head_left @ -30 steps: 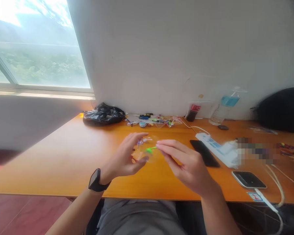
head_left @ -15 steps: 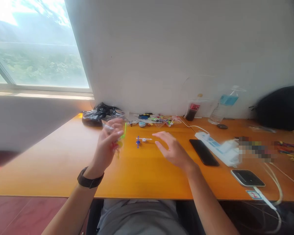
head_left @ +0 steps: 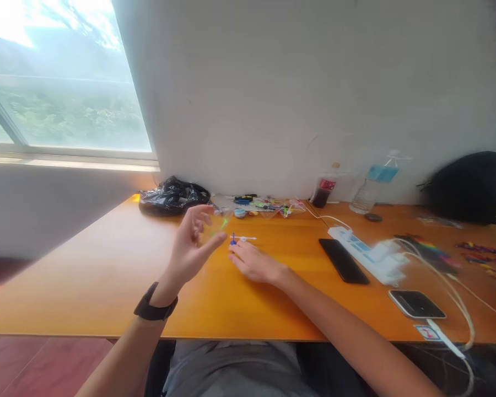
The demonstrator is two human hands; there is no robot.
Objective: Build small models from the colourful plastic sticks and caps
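My left hand (head_left: 190,245) is raised above the orange desk (head_left: 107,275), with a watch on its wrist. Its thumb and fingers hold a small clear bag (head_left: 220,221) with a green piece inside; both are blurred. My right hand (head_left: 254,263) lies low on the desk with its fingers stretched out and nothing in it. Its fingertips are just short of a small blue piece (head_left: 233,239) and a white stick-shaped piece (head_left: 246,238) that lie on the desk.
A black plastic bag (head_left: 171,196) and several small colourful parts (head_left: 264,205) lie by the wall. To the right are a black phone (head_left: 344,260), a white power strip (head_left: 366,251), a second phone on a cable (head_left: 416,304), two bottles (head_left: 372,187) and a dark backpack (head_left: 467,187).
My left hand took the clear bag away to the left and now holds it nearer the middle. Blue and white pieces now lie on the desk. My right hand dropped down towards them.
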